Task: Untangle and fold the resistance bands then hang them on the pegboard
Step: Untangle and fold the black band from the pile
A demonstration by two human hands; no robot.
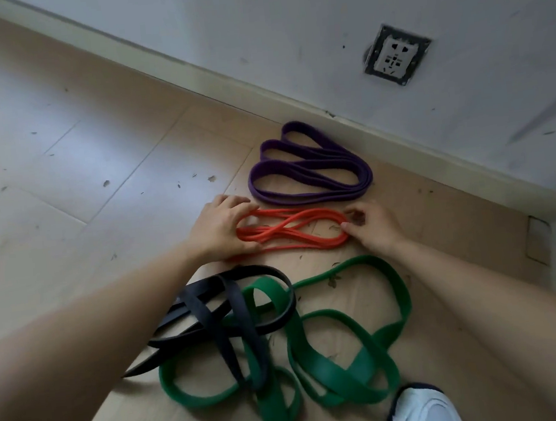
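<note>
Orange band (273,231) ends partly hidden in left hand (219,231), right hand (373,226).

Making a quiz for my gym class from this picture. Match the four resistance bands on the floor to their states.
1 purple rubber resistance band
2 orange rubber resistance band
3 black rubber resistance band
4 green rubber resistance band

A held by left hand and right hand
B nearest the white shoe
C folded, beside the baseboard
D tangled, beside the left forearm

Pairs: 1-C, 2-A, 3-D, 4-B
</note>
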